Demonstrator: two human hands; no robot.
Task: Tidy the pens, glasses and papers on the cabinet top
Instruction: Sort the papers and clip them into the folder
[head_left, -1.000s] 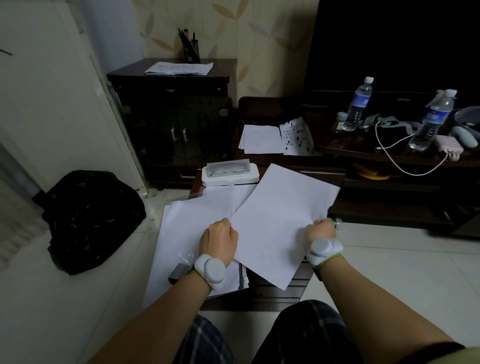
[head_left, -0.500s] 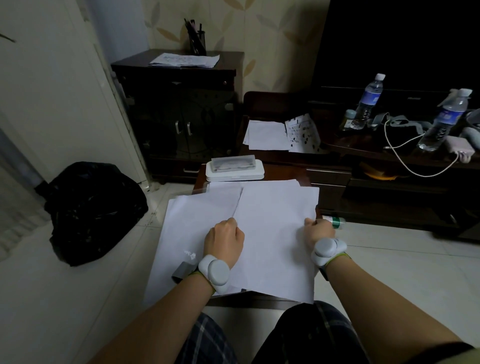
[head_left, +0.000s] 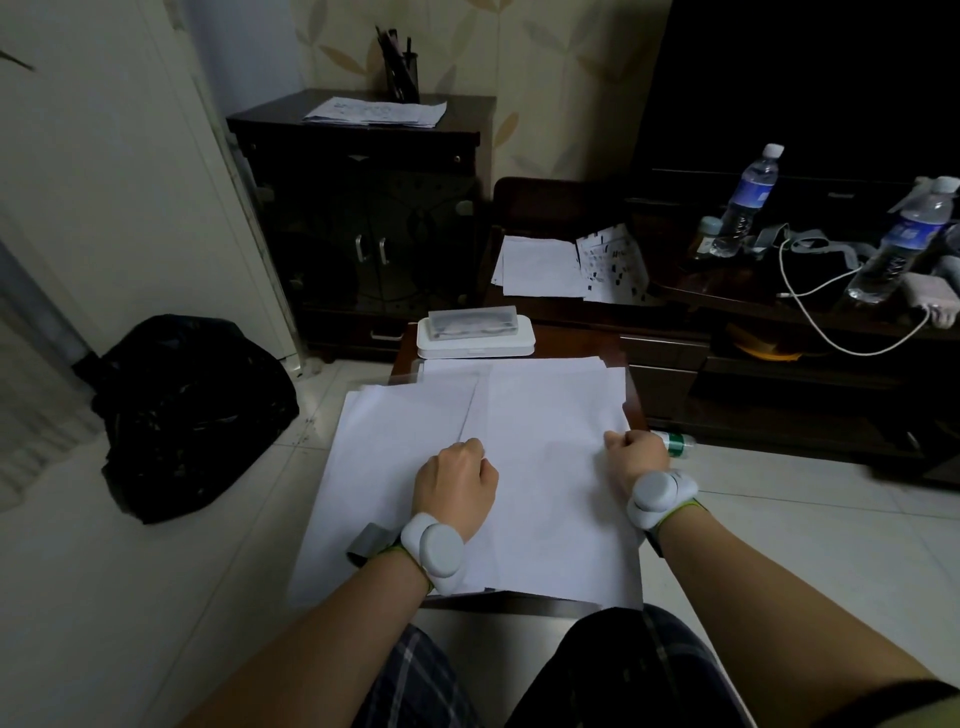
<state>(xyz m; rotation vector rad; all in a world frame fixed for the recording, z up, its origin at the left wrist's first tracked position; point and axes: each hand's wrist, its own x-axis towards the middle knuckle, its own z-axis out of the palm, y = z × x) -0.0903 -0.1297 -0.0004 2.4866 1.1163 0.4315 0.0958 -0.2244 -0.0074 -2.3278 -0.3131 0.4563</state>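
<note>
White paper sheets (head_left: 545, 410) lie spread over a small dark table (head_left: 631, 384) in front of me. My left hand (head_left: 457, 480) grips the left edge of the top sheet with curled fingers. My right hand (head_left: 636, 454) grips the same sheet's right edge. A white case with a clear glasses box (head_left: 475, 332) sits at the table's far end. More sheets (head_left: 374, 111) and a pen holder (head_left: 400, 70) stand on the dark cabinet (head_left: 363, 156) at the back. Another paper pile (head_left: 566, 267) lies on the low stand.
A black bag (head_left: 187, 410) slumps on the floor at left. Two water bottles (head_left: 748, 200) and a white cable (head_left: 831, 322) occupy the low stand at right. A green-labelled bottle (head_left: 675, 444) lies by the table's right edge. My knees are below the table.
The tilted top sheet has been turned and laid down square over the right side of the pile. Both hands kept their hold on its edges.
</note>
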